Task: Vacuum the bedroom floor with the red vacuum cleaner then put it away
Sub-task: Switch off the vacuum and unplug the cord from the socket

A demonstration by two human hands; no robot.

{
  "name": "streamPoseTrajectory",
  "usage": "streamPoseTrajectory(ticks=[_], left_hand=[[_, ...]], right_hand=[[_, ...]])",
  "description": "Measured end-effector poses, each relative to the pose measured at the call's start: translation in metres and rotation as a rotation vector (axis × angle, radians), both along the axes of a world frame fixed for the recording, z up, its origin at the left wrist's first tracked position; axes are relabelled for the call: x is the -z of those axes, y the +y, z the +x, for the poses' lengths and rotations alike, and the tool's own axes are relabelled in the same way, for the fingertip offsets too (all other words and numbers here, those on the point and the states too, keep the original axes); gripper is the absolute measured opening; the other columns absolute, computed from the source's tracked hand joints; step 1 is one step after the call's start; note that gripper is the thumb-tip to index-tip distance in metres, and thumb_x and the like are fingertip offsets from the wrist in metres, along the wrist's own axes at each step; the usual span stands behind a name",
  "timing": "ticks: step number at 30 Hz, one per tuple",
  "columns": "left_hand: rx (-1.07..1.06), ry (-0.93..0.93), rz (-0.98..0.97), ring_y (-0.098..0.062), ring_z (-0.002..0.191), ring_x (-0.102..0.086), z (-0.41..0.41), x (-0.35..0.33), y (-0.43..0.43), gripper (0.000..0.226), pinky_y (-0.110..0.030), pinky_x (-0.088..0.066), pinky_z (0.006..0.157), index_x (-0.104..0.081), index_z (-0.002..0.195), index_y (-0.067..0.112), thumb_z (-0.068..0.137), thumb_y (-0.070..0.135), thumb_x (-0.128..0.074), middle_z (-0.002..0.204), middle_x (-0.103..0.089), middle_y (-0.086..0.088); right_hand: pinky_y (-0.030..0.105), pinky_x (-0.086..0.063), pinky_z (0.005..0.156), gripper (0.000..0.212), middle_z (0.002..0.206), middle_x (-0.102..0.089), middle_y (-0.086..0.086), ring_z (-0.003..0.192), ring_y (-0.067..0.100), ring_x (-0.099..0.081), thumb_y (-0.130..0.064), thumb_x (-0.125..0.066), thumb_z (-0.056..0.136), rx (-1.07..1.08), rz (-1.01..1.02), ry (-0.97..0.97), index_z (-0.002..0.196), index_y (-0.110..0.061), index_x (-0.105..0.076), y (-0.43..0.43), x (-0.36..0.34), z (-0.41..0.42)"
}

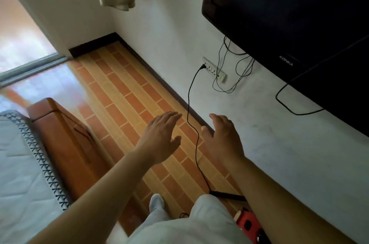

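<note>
Red vacuum cleaner (247, 222) sits at the near right by the wall, mostly hidden behind the right forearm and a pale trouser leg (209, 215); only a red corner shows. A black tube (227, 195) just beyond it is perhaps its handle. Its black cord (189, 103) runs up to the wall socket strip (214, 69). Left hand (159, 137) and right hand (221, 139) reach forward on either side of the cord, palms down, fingers loose, holding nothing. A strip of tiled floor (123, 93) runs between the bed (20, 163) on the left and the wall, out to the far doorway track (34, 65).
</note>
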State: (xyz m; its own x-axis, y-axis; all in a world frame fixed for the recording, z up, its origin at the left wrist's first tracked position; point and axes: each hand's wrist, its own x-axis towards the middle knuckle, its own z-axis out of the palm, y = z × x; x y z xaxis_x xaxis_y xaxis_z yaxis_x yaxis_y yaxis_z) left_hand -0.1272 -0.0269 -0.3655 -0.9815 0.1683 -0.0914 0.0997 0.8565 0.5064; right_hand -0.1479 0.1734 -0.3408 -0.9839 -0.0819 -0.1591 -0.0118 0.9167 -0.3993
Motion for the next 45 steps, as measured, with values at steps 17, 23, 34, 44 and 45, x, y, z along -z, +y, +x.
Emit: streamPoseTrajectory(ticks=[17,23,34,44,45], left_hand=[[0.011,-0.009,-0.007,-0.019,0.150,-0.028,-0.152,-0.008,-0.029,0.070,-0.041,-0.024,0.124,-0.025,0.158,0.028,0.098,0.036,-0.060,0.164,-0.029,0.005],[0.047,-0.010,-0.022,-0.018,0.150,-0.029,-0.199,-0.006,-0.046,0.070,-0.042,-0.028,0.123,-0.026,0.158,0.029,0.098,0.036,-0.060,0.164,-0.028,0.006],[0.329,-0.077,-0.062,-0.020,0.148,-0.032,-0.298,0.034,-0.109,0.068,-0.035,-0.025,0.119,-0.028,0.158,0.026,0.098,0.033,-0.061,0.164,-0.030,0.001],[0.478,-0.155,-0.080,-0.024,0.146,-0.036,-0.366,0.051,-0.102,0.068,-0.040,-0.032,0.117,-0.033,0.156,0.021,0.096,0.032,-0.064,0.162,-0.032,-0.003],[0.483,-0.152,-0.089,-0.024,0.146,-0.035,-0.369,0.054,-0.099,0.068,-0.040,-0.032,0.117,-0.033,0.156,0.021,0.096,0.032,-0.064,0.162,-0.033,-0.003]], right_hand=[[0.025,-0.043,0.095,0.049,0.153,-0.048,0.004,0.135,0.019,-0.049,-0.038,-0.045,0.108,0.100,-0.127,0.011,0.152,-0.018,-0.042,-0.033,0.021,-0.152],[0.028,-0.048,0.096,0.046,0.149,-0.053,0.009,0.131,0.022,-0.055,-0.035,-0.049,0.108,0.156,-0.166,-0.015,0.148,-0.014,-0.046,-0.048,0.024,-0.198],[0.028,-0.046,0.089,0.045,0.146,-0.055,0.013,0.126,0.025,-0.058,-0.031,-0.048,0.108,0.455,-0.195,-0.093,0.147,-0.009,-0.048,-0.104,0.063,-0.266],[0.028,-0.045,0.087,0.043,0.139,-0.060,0.013,0.121,0.024,-0.059,-0.031,-0.049,0.107,0.594,-0.148,-0.100,0.144,-0.009,-0.050,-0.109,0.088,-0.293],[0.028,-0.043,0.085,0.043,0.139,-0.060,0.013,0.121,0.025,-0.059,-0.031,-0.049,0.107,0.591,-0.144,-0.106,0.144,-0.009,-0.051,-0.105,0.094,-0.296]])
